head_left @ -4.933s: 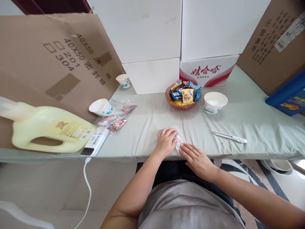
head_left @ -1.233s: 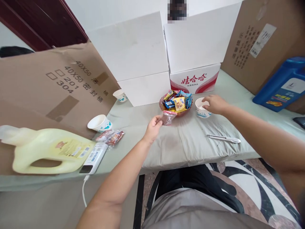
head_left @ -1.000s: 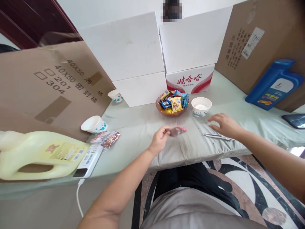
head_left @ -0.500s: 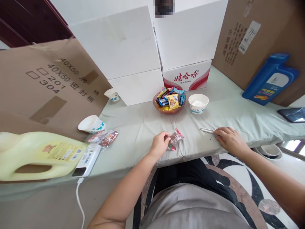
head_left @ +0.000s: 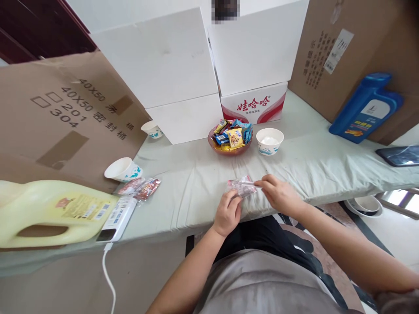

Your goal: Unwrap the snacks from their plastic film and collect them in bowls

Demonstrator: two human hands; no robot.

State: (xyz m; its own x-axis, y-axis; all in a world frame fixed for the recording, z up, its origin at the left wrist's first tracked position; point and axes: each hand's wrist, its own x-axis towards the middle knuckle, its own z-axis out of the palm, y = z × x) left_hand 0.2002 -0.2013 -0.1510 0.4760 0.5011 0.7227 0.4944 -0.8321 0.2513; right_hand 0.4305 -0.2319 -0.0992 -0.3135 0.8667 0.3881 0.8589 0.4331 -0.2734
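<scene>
A small clear packet with red edges (head_left: 242, 186) lies on the cloth near the table's front edge. At its lower left side, my left hand (head_left: 228, 211) is closed, the fingertips pinching the packet. My right hand (head_left: 279, 194) comes in from the right and grips a slim silver tool (head_left: 249, 183), whose front end lies across the packet. The exact kind of tool is not clear. Behind the packet stands a reddish glass bowl (head_left: 218, 149) of wrapped snacks. To its right is a paper cup (head_left: 269, 147) with something white inside.
At left are a yellow jug (head_left: 81, 200), a white power bank (head_left: 119, 218) with a cable, snack packets (head_left: 147, 189) and paper cups (head_left: 122, 171). White boxes (head_left: 183, 117) stand at the back. A blue bottle (head_left: 365, 113) and a phone (head_left: 399, 155) are at right.
My right hand has picked the silver tool up off the cloth and moved left to the packet. My left hand has shifted slightly right and nearer me; the packet now lies turned and flatter.
</scene>
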